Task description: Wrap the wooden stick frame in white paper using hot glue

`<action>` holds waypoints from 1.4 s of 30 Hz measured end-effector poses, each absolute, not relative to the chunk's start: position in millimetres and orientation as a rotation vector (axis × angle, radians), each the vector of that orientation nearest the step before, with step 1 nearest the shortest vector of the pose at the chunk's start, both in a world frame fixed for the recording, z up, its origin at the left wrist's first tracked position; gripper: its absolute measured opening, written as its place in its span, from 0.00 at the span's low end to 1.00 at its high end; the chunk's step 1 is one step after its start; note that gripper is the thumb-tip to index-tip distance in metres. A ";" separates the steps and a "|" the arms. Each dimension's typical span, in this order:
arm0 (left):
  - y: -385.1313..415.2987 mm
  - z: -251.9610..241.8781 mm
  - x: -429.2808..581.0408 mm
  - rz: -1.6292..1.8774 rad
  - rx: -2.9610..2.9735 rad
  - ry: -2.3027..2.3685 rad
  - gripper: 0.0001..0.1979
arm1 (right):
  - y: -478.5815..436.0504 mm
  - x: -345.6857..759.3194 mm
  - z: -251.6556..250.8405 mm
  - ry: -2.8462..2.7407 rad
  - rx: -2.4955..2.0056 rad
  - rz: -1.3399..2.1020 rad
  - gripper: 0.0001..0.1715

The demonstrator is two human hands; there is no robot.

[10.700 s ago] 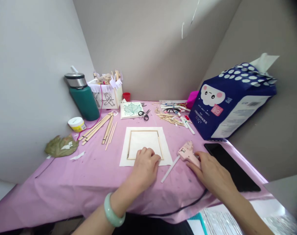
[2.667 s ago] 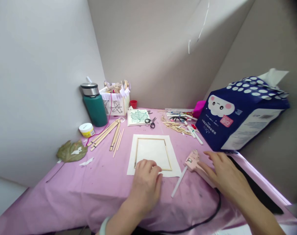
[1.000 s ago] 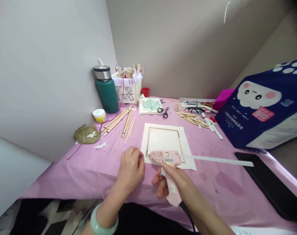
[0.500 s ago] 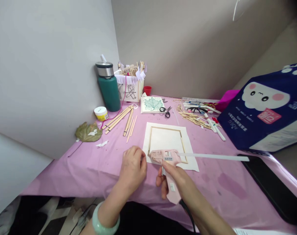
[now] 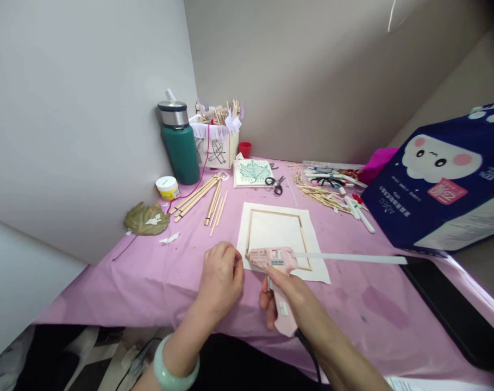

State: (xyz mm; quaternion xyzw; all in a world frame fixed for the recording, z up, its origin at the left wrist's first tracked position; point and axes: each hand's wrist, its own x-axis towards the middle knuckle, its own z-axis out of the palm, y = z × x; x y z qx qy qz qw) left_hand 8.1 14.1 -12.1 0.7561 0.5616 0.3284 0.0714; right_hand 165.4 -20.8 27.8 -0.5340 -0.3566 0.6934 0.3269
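A pink glue gun [image 5: 279, 259] is in my right hand [image 5: 301, 293], whose fingers wrap around its grip. From its back end a long white glue stick [image 5: 352, 258] extends to the right. The nozzle points left, at the lower left corner of a square frame of thin wooden sticks [image 5: 303, 239]. That frame lies on a white sheet [image 5: 271, 231], which may be cloth or paper. My left hand [image 5: 221, 274] rests beside the sheet's lower left edge with its fingers curled together; what is between them, if anything, is hidden.
Wooden sticks [image 5: 198, 198], a dried leaf [image 5: 144, 220] and a white-lidded jar [image 5: 167, 188] lie left. Behind stand a green bottle [image 5: 180, 152] and a stick-filled box [image 5: 218, 149]. Scissors [image 5: 276, 185] lie beyond the sheet; markers [image 5: 355, 208], a blue package [image 5: 442, 184] and a black object [image 5: 454, 315] sit right.
The glue gun's rear and the glue stick have shifted slightly left, with my right hand. The nozzle stays at the same frame corner. My left hand has hardly moved.
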 end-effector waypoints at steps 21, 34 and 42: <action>15.5 -11.4 7.8 0.983 2.296 1.668 0.06 | -30.0 182.8 23.2 -0.929 -1.400 1.759 0.30; 15.8 -10.6 6.9 0.981 2.301 1.646 0.06 | -41.5 205.0 27.5 -0.924 -1.443 1.686 0.30; 16.1 -10.7 5.9 0.983 2.310 1.632 0.06 | -45.5 221.3 22.7 -0.827 -1.429 1.662 0.29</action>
